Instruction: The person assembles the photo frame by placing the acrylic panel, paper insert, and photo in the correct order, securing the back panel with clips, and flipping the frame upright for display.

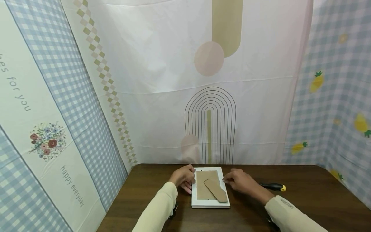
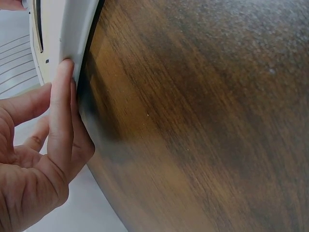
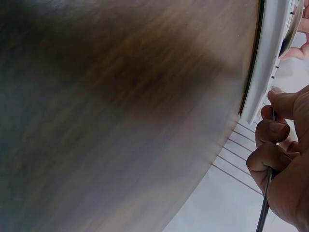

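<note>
The left hand [image 1: 185,178] grips the picture frame [image 1: 203,188], apparently steadying it, while the right hand [image 1: 239,180] grasps the screwdriver [image 1: 273,187] by its shaft, presumably for control.

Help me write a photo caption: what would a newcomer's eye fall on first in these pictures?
Probably the white picture frame, lying face down on the dark table between the left hand and right hand, its brown stand slanting across the back. Next, in the right wrist view, the thin metal rod in the right hand's curled fingers. Behind the table, a pale cloth with a large lined arch stands out.
</note>
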Action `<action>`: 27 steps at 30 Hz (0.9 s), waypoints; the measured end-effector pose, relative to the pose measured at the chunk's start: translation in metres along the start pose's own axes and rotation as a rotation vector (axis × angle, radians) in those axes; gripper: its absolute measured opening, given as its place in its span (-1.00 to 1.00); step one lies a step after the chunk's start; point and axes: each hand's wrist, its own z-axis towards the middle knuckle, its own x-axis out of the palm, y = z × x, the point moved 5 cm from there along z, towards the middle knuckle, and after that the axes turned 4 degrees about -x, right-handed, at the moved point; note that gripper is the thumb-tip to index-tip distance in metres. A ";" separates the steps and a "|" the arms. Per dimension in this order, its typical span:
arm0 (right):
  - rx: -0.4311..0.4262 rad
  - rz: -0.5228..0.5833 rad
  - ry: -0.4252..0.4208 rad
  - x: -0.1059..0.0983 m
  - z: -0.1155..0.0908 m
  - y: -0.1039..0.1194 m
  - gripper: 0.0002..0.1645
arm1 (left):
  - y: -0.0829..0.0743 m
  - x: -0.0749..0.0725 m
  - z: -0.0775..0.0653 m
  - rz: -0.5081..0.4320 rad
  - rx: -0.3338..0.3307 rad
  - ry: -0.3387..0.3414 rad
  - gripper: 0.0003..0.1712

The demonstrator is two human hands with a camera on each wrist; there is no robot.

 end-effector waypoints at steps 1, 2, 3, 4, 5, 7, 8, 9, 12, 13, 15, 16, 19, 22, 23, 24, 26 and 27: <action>-0.002 0.004 -0.002 0.001 0.001 0.001 -0.82 | 0.000 0.000 0.000 0.001 -0.001 -0.001 -0.38; -0.005 0.007 -0.001 0.001 0.001 0.001 -0.82 | 0.001 0.000 0.001 0.002 -0.002 0.000 -0.39; -0.007 0.009 -0.001 0.001 0.001 0.002 -0.82 | 0.001 0.001 0.001 0.002 -0.003 0.001 -0.40; -0.010 0.011 -0.001 0.002 0.002 0.002 -0.81 | 0.001 0.001 0.002 0.003 -0.004 0.002 -0.40; -0.011 0.013 -0.001 0.002 0.002 0.002 -0.81 | 0.001 0.001 0.003 0.003 -0.004 0.004 -0.41; -0.014 0.014 0.002 0.003 0.003 0.002 -0.81 | 0.001 0.001 0.004 0.002 -0.005 0.007 -0.41; -0.014 0.013 0.005 0.004 0.004 0.002 -0.81 | 0.001 0.001 0.004 0.000 -0.006 0.008 -0.41; -0.015 0.012 0.006 0.004 0.005 0.002 -0.81 | 0.001 0.001 0.004 0.000 -0.006 0.009 -0.41; -0.015 0.007 0.010 0.006 0.007 0.002 -0.81 | 0.002 0.000 0.004 -0.002 -0.008 0.004 -0.42; -0.012 0.008 0.011 0.006 0.007 0.003 -0.81 | 0.002 0.000 0.004 -0.002 -0.008 0.003 -0.42; -0.006 0.015 0.014 0.007 0.007 0.004 -0.82 | 0.002 0.000 0.004 -0.001 -0.008 0.002 -0.42; -0.001 0.021 0.017 0.007 0.007 0.004 -0.82 | 0.002 0.000 0.004 0.000 -0.007 0.002 -0.42; 0.017 0.042 0.024 0.009 0.007 0.004 -0.83 | 0.001 0.000 0.004 0.002 -0.007 0.002 -0.42; 0.035 0.057 0.026 0.011 0.007 0.002 -0.82 | 0.000 -0.001 0.003 0.003 -0.005 0.002 -0.43; 0.036 0.057 0.024 0.011 0.007 0.002 -0.82 | 0.000 -0.001 0.003 0.002 -0.003 0.000 -0.43; 0.042 0.062 0.025 0.011 0.006 0.001 -0.82 | 0.000 -0.001 0.002 0.001 -0.001 0.000 -0.44; 0.047 0.066 0.029 0.012 0.006 0.000 -0.81 | 0.001 -0.001 0.002 -0.001 0.001 -0.001 -0.44; 0.048 0.066 0.031 0.012 0.006 -0.001 -0.80 | 0.001 -0.001 0.002 -0.002 0.001 -0.001 -0.45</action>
